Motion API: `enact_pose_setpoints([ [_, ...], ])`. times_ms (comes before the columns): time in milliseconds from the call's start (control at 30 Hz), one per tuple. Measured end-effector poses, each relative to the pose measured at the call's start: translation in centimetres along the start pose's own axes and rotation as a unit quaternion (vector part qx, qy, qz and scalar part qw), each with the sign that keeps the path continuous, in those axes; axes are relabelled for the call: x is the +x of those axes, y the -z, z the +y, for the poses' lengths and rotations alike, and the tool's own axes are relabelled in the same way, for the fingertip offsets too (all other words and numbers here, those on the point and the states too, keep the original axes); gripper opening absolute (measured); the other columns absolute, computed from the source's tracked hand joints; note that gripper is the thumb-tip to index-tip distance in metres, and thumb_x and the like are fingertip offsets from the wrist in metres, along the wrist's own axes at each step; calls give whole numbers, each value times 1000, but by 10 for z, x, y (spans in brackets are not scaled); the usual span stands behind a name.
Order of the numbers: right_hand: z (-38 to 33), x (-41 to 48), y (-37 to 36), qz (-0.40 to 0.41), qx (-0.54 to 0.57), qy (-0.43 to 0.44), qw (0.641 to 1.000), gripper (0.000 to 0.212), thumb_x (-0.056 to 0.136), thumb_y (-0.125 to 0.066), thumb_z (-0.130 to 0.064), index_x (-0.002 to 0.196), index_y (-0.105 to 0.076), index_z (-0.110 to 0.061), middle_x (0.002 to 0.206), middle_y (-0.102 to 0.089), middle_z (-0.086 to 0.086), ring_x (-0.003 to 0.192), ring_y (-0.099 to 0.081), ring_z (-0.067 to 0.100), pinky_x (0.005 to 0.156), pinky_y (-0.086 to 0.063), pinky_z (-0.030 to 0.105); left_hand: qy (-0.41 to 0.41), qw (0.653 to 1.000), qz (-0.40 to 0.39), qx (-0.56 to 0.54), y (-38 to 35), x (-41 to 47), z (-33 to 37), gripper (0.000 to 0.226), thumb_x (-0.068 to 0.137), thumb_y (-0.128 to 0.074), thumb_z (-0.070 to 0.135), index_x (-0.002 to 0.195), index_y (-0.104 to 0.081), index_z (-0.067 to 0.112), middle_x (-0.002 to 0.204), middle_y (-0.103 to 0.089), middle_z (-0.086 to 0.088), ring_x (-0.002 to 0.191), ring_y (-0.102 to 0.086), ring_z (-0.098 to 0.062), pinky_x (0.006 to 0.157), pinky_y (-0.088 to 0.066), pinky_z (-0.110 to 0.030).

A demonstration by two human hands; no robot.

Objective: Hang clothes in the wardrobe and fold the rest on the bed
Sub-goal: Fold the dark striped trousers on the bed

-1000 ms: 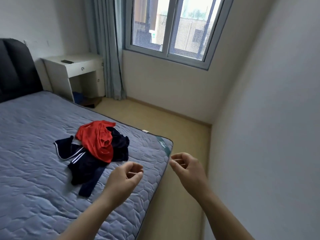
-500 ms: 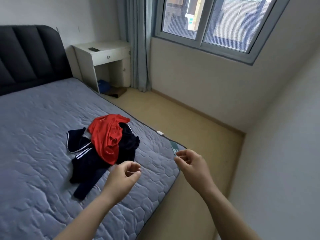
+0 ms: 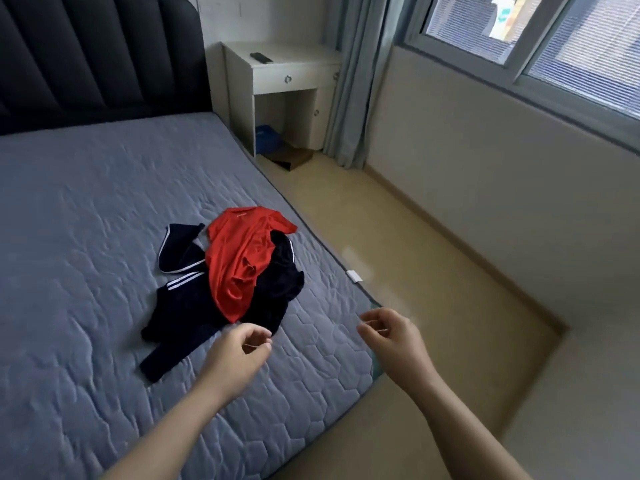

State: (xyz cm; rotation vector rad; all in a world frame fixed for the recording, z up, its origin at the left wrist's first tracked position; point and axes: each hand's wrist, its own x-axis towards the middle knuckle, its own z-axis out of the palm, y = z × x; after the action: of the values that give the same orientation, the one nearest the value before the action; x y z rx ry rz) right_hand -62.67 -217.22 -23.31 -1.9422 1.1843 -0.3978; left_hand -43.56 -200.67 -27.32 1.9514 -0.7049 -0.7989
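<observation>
1. Where the gray bed (image 3: 86,220) nears its right edge, a crumpled red shirt (image 3: 239,258) lies on dark blue clothes (image 3: 194,306) with white stripes.
2. At 6 o'clock from the pile, the left hand (image 3: 239,358) hovers with its fingers loosely bent, holding nothing.
3. At 4 o'clock, the right hand (image 3: 394,341) looks the same.

The bed (image 3: 86,209) has a matt quilted grey cloth cover, the red shirt (image 3: 239,258) is smooth, slightly sheeny cloth, and the headboard (image 3: 97,53) is dark padded upholstery.
</observation>
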Motion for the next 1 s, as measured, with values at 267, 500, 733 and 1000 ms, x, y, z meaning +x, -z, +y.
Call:
enact_pose_setpoints([
  [267, 15, 110, -20, -94, -63, 2, 994, 4, 88, -64, -29, 92, -65, -29, 80, -65, -13, 64, -59, -4, 52, -44, 8, 64, 997, 50, 12, -13, 73, -16, 12, 84, -68, 14, 83, -67, 26, 82, -71, 8, 79, -66, -5, 74, -50, -21],
  [500, 48, 219, -51, -219, -129, 41, 966, 16, 91, -60, -29, 105, -65, -24, 90, -65, -11, 76, -60, 0, 53, -39, 7, 145, 980, 137, 4, -38, 135, -47, 19, 79, -73, 12, 83, -64, 28, 79, -69, 8, 66, -63, 1, 69, -52, -22],
  [733, 101, 326, -108, -315, -207, 87, 922, 25, 91, -57, -24, 114, -64, -17, 106, -65, -1, 94, -60, 14, 79, -49, 27, 210, 962, 172, 23, -104, 205, -101, 19, 74, -79, 23, 81, -62, 28, 79, -66, 10, 73, -64, -6, 67, -51, -23],
  [1000, 192, 393, -209, -377, -288, 142, 869, 33, 94, -57, -28, 126, -57, -18, 125, -55, 0, 101, -59, 15, 78, -44, 24, 239, 952, 171, 90, -166, 276, -216, 23, 77, -77, 20, 96, -64, 18, 94, -61, 6, 82, -59, -11, 75, -49, -28],
])
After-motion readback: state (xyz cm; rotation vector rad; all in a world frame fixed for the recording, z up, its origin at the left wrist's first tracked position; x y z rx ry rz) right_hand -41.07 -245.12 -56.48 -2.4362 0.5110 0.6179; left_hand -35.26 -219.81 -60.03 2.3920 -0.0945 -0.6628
